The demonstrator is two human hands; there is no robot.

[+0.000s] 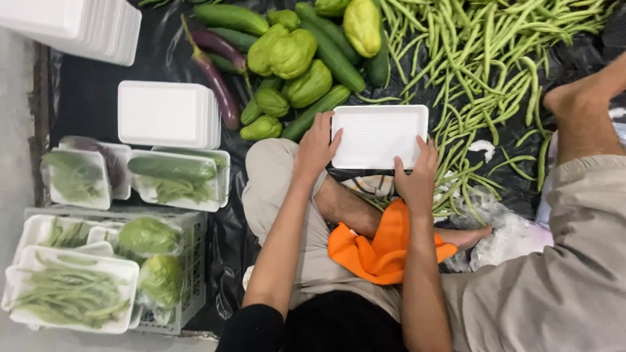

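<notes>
Head view | left hand [317, 145] grips left end of empty white tray [379, 135] | right hand [417, 176] grips its near edge | tray's long axis crosswise, green beans [482, 72] beyond

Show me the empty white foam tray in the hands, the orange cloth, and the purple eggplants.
Empty white foam tray [380, 135], head view, tray's bare middle.
Orange cloth [378, 251], head view, cloth's centre.
Purple eggplants [220, 91], head view, mid-body.

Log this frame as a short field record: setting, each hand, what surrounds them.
setting: person seated on black sheet among vegetables
left hand: grips left edge of empty white foam tray
right hand: grips the tray's lower right edge
ahead: chayotes, cucumbers, eggplants, green beans
left side: foam tray stacks, wrapped packed trays, white crate
lap: orange cloth
</notes>
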